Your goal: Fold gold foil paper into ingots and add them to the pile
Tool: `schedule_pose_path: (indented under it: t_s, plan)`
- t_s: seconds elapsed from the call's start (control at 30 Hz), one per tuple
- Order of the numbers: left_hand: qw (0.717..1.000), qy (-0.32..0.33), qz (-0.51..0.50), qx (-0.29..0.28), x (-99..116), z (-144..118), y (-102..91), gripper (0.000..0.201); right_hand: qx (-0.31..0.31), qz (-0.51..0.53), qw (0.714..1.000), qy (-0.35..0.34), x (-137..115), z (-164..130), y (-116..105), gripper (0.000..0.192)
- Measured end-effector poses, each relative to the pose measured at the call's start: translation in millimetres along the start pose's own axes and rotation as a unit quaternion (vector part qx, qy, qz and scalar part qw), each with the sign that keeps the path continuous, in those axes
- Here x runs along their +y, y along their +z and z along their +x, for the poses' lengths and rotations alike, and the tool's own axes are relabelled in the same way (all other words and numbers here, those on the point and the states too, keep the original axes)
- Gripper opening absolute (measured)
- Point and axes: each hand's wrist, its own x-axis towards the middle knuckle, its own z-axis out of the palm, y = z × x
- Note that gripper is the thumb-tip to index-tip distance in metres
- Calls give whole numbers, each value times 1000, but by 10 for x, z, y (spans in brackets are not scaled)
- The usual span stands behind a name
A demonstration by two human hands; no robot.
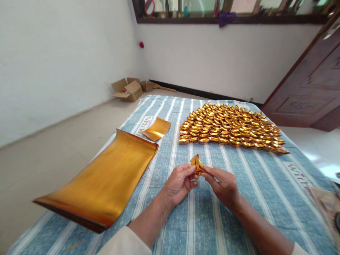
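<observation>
A small piece of folded gold foil paper [197, 162] is pinched between my two hands above the striped cloth. My left hand [181, 184] grips its left side between thumb and fingers. On the other side, my right hand [222, 184] closes thumb and fingertips on the lower right edge. Parts of the folds are hidden behind the fingers. Beyond the hands lie many finished gold paper ingots [228, 127], packed in neat rows. To the left is a large stack of gold foil sheets [103, 177], its edges curling, with a smaller gold sheet [157, 129] just past it.
A blue and white striped cloth [170, 219] covers the table. Open cardboard boxes [129, 90] stand on the floor by the far corner. A wooden door [302, 81] is at the right, and a window ledge [239, 18] with bottles runs along the back wall.
</observation>
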Motion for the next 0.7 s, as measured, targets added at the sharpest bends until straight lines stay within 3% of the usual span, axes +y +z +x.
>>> schedule_pose_path:
  t_s: [0.43,0.7]
  plan:
    - [1000,-1,23,-1,1,8,-36,9,-32,-38,998,-37,-25,23,-31,24]
    - [1000,10,28,-9,4,-5,-49,15,-8,14,1000,-1,-69,29,-8,22]
